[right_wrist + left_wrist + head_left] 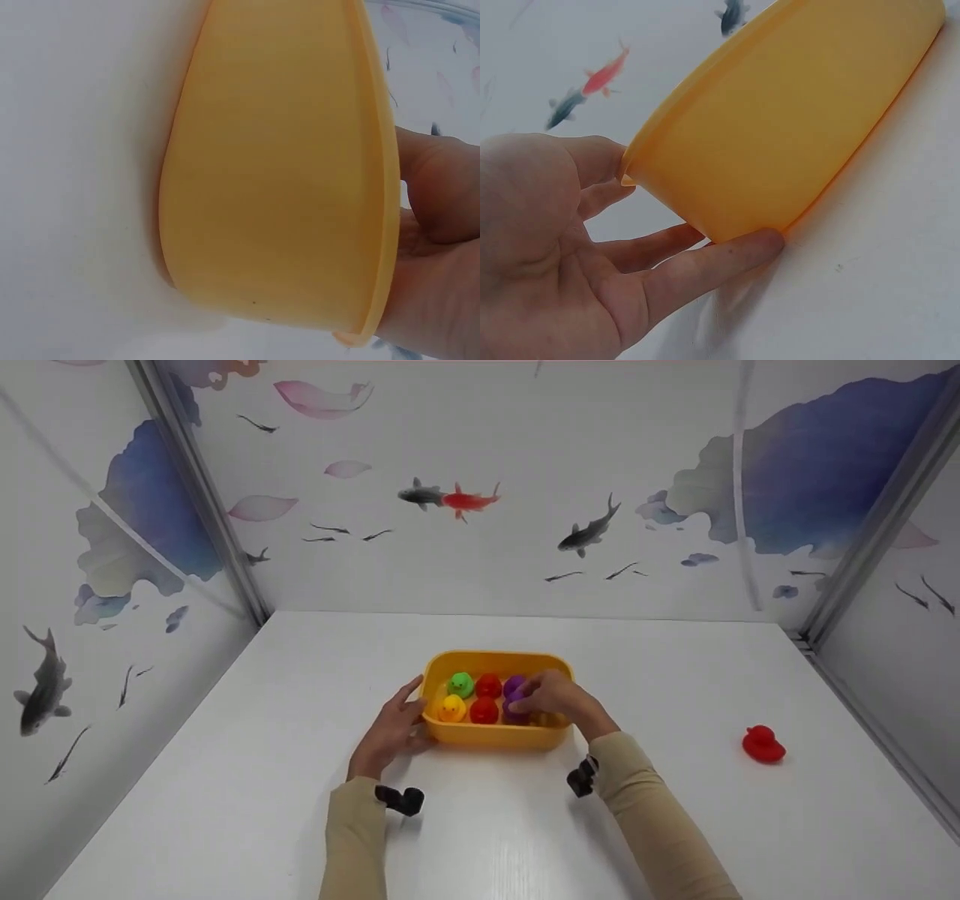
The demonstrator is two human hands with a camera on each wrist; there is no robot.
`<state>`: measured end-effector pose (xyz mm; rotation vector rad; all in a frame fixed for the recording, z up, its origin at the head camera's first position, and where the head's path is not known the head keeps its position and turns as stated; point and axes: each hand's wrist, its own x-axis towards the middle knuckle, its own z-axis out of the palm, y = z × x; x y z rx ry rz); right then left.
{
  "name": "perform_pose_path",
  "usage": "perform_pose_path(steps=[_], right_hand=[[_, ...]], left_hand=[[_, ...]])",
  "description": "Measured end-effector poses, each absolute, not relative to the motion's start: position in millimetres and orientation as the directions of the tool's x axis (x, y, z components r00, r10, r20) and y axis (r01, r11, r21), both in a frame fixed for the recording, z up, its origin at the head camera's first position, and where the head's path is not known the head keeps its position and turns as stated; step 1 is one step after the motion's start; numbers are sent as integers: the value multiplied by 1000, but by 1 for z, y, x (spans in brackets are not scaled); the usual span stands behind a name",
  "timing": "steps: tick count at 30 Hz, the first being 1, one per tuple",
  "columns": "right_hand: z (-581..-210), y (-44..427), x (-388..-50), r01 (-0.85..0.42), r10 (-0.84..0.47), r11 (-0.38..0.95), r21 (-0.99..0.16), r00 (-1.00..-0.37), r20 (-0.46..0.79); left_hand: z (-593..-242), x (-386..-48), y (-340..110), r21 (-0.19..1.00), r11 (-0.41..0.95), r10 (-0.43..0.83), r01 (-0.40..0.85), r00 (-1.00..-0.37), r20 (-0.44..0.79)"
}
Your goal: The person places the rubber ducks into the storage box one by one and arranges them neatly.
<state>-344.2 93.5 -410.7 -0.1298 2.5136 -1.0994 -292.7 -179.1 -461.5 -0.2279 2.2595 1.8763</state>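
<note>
A yellow-orange plastic tub (487, 739) stands on the table with small rubber ducks inside. At its left end, my left hand (388, 735) touches the outer wall with extended fingers; the left wrist view shows fingertips at the rim and base. My right hand (559, 699) reaches over the right end and pinches a purple duck (514, 712) by the near wall. Another purple duck (514, 685) sits just behind it, partly covered. Left of these are two red ducks (484, 710), a green duck (460, 685) and a yellow duck (451, 709). The tub wall hides my right fingertips in the right wrist view.
A lone red duck (763, 745) lies on the white table (225, 765), well to the right of the tub. Panels painted with fish (470, 499) and petals enclose the table at the back and both sides.
</note>
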Motion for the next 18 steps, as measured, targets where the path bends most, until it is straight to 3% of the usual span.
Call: perform_pose_path(steps=[18], right_hand=[[-419, 80, -339, 91, -181, 679, -729, -941, -286]], left_hand=[[-461, -289, -179, 949, 192, -2, -251, -967, -255]])
